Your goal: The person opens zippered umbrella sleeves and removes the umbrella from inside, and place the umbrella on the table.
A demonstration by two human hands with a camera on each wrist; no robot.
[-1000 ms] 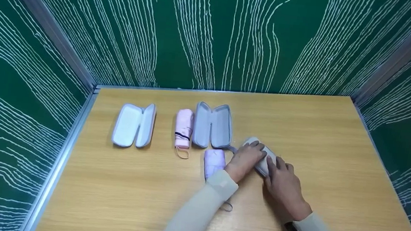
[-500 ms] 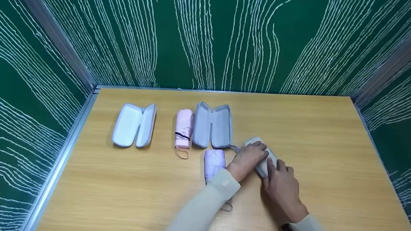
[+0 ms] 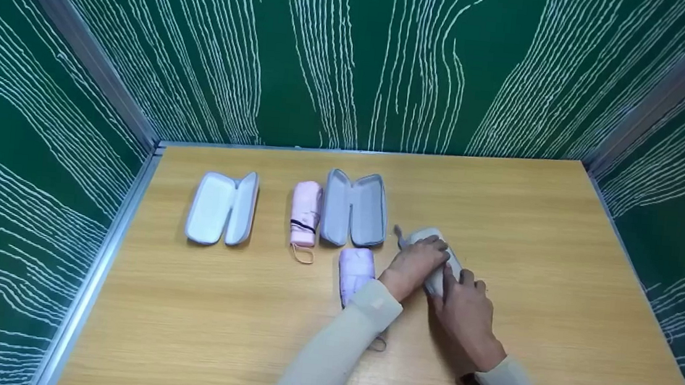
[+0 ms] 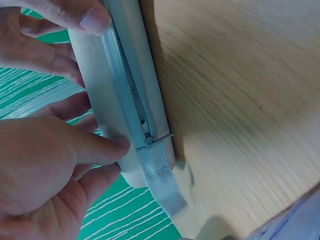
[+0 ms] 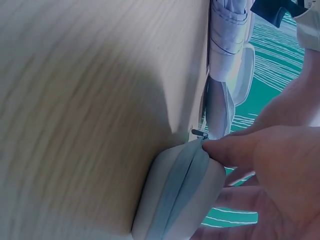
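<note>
A light grey hard zip case (image 3: 435, 282) lies aslant on the table, right of centre. My left hand (image 3: 415, 266) grips its far end, thumb and fingers on opposite sides, as the left wrist view shows. Next to those fingers a grey ribbon tab (image 4: 162, 175) hangs from the zip end, and a narrow gap runs along the zip (image 4: 132, 90). My right hand (image 3: 467, 309) holds the near end. In the right wrist view its thumb presses beside a small dark zip pull (image 5: 199, 133). What is inside the case is hidden.
A folded purple umbrella (image 3: 355, 271) lies partly under the left forearm. Behind it stands an open grey case (image 3: 369, 210), with a folded pink umbrella (image 3: 305, 208) beside it. An open white-lined case (image 3: 212, 209) is farther left. Green walls enclose the table (image 3: 214, 318).
The right hand has shifted slightly left and toward the person along the case. The ribbon tab has swung away from the open grey case and points up more.
</note>
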